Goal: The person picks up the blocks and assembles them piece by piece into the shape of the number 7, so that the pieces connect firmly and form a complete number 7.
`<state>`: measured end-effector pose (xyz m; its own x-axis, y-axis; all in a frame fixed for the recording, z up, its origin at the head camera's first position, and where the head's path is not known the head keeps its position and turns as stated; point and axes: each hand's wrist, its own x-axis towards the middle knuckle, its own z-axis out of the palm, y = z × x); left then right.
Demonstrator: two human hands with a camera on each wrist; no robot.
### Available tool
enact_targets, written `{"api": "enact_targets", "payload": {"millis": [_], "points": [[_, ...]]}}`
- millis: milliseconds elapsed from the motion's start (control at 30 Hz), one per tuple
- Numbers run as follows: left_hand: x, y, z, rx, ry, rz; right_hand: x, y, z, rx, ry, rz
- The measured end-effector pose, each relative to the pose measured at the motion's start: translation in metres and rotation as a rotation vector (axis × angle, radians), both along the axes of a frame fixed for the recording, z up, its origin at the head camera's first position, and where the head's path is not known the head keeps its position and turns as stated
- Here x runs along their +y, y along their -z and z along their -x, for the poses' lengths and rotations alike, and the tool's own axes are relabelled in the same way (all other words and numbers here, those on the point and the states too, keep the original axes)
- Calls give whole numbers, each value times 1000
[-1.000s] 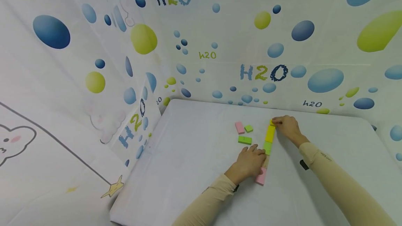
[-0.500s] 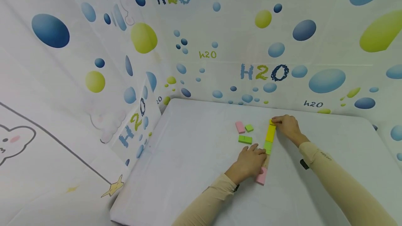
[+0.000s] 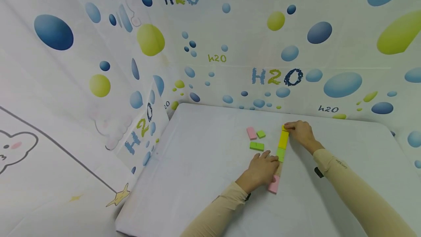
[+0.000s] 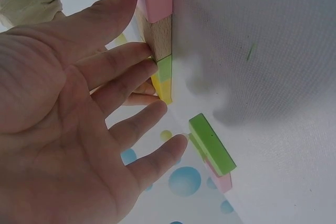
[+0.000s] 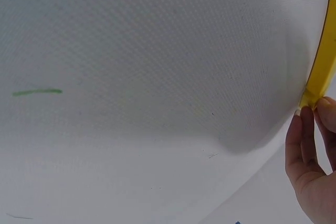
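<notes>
A straight row of blocks runs away from the person: a pink block [image 3: 274, 184] nearest, then a bare wooden block [image 3: 279, 169], a green block [image 3: 280, 154], a long yellow block [image 3: 283, 140] and a small yellow block [image 3: 284, 128] at the far end. The left hand [image 3: 262, 169] lies along the row's left side; in the left wrist view the fingers of this hand [image 4: 89, 98] are spread and fairly straight, thumb touching the pink block. The right hand [image 3: 302, 134] pinches the small yellow end block, seen also in the right wrist view with the hand [image 5: 315, 156] at its end.
Left of the row lie a loose pink block [image 3: 251, 133], a small green block [image 3: 261, 134] and a green block [image 3: 257, 146] with a line across it. The white table [image 3: 197, 156] meets a patterned curtain [image 3: 204, 21] at its back and left.
</notes>
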<state>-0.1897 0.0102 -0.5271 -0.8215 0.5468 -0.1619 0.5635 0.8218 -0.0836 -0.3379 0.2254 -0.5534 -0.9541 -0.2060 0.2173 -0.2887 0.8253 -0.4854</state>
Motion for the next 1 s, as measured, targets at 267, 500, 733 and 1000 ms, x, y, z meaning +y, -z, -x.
{"api": "enact_targets", "payload": {"millis": [267, 500, 733, 1000], "points": [[0, 3, 2, 6, 0, -5, -1, 0, 0, 1, 0, 6], [-1, 4, 2, 10, 5, 1, -3, 2, 0, -7, 11, 4], [-1, 4, 1, 13, 7, -1, -3, 0, -3, -7, 6, 3], [-2, 5, 0, 24, 15, 8, -4, -1, -4, 5, 4, -10]]}}
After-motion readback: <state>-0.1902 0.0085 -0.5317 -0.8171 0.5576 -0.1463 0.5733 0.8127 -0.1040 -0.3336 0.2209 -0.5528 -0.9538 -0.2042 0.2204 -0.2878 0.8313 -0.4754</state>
